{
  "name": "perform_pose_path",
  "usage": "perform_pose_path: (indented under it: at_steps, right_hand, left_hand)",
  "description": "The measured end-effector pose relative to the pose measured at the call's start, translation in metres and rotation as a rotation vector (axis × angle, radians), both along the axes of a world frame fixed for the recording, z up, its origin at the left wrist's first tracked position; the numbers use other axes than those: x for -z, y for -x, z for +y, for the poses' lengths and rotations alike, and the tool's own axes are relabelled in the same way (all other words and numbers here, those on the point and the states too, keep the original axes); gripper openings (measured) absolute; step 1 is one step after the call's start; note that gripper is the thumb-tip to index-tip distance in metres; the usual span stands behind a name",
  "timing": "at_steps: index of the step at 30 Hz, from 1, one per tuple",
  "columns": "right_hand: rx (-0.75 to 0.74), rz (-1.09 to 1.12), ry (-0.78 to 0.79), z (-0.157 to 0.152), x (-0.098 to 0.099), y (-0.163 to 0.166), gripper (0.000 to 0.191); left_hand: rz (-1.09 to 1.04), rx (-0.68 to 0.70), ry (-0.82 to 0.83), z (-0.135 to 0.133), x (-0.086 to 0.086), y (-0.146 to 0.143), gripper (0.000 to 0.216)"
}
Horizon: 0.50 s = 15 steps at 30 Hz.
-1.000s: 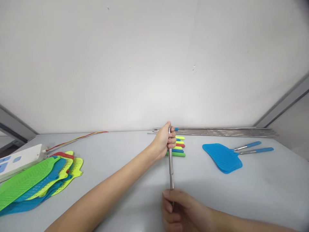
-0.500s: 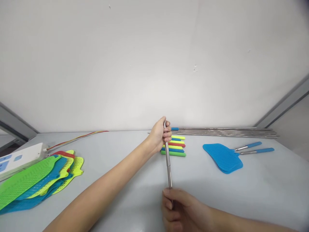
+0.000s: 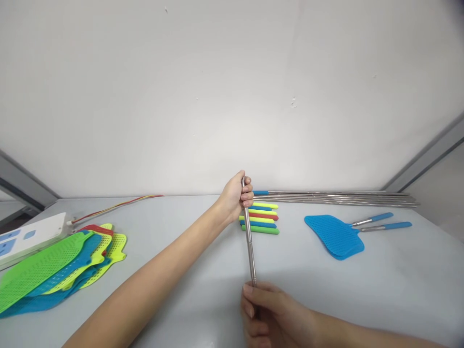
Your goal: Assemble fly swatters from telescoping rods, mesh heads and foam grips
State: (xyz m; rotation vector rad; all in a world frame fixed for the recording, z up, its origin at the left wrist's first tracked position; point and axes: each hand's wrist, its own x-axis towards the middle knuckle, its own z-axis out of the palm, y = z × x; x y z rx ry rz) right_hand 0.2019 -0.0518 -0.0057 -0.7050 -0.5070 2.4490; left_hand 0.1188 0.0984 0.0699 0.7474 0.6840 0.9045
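Note:
A telescopic metal rod (image 3: 248,241) runs from near me out over the grey table. My left hand (image 3: 235,195) is closed around its far end, arm stretched forward. Close to the bottom edge, my right hand (image 3: 266,314) grips the near end in a fist. Just behind the rod lies a small stack of coloured handle grips (image 3: 263,218) in green, blue, yellow and red.
Several long metal rods (image 3: 337,197) lie along the back wall. Blue fly swatters with handles (image 3: 335,235) rest at right. A pile of green, yellow, blue and red swatter heads (image 3: 54,268) sits at left, beside a white power strip (image 3: 25,237) with a red-yellow cord.
My left hand has slid farther away and slightly left along the rod, which now shows longer between my two hands. My right hand has stayed nearly still.

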Motion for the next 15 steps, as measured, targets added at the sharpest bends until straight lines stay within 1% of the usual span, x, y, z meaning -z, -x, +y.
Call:
perform_pose_path:
  at_steps: [5,9,11,15]
  right_hand:
    - [0.036,0.007,0.027,-0.002,-0.001,0.001,0.028]
    - [0.023,-0.002,0.032,-0.001,-0.003,0.001,0.031]
    - [-0.008,-0.01,-0.012,-0.001,-0.002,0.001,0.039]
    - [-0.051,-0.042,-0.184,-0.001,0.003,0.0,0.051]
  left_hand:
    - [0.004,0.0,-0.002,-0.001,-0.001,-0.001,0.024]
    - [0.01,0.03,0.009,-0.004,-0.002,-0.004,0.023]
    - [0.01,0.053,0.014,-0.007,-0.004,-0.005,0.021]
    - [0.005,0.093,0.028,-0.014,-0.006,-0.007,0.019]
